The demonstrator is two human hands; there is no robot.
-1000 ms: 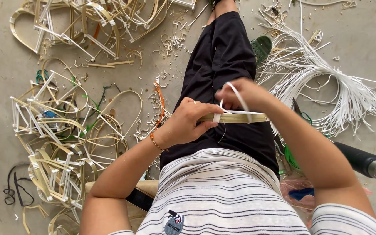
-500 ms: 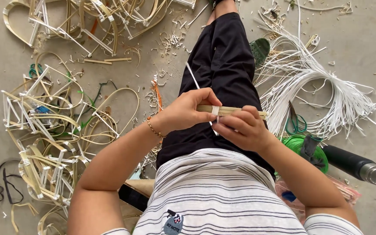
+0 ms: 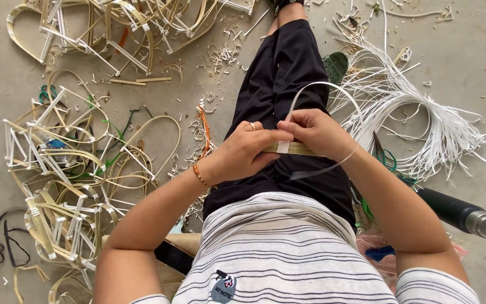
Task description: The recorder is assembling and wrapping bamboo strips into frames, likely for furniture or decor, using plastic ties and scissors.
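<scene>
- Head view: left hand (image 3: 243,152) is closed around the left end of a flat bamboo strip bundle (image 3: 299,148), fingers curled over the top, thumb hidden beneath; a ring shows on one finger and an orange bracelet (image 3: 201,175) on the wrist.
- Right hand (image 3: 316,132) pinches a white binding strip (image 3: 333,90) between thumb and fingertips, pressed together just where the strip wraps the bundle.
- The bundle lies across the lap, level, between both hands and touching each; the white strip loops far and to the right of the right hand, then returns under the right wrist.
- Left on the floor: a heap of bound bamboo frames (image 3: 68,169).
- Right on the floor: a sheaf of white strips (image 3: 423,129); near right, a dark flask (image 3: 462,213).
</scene>
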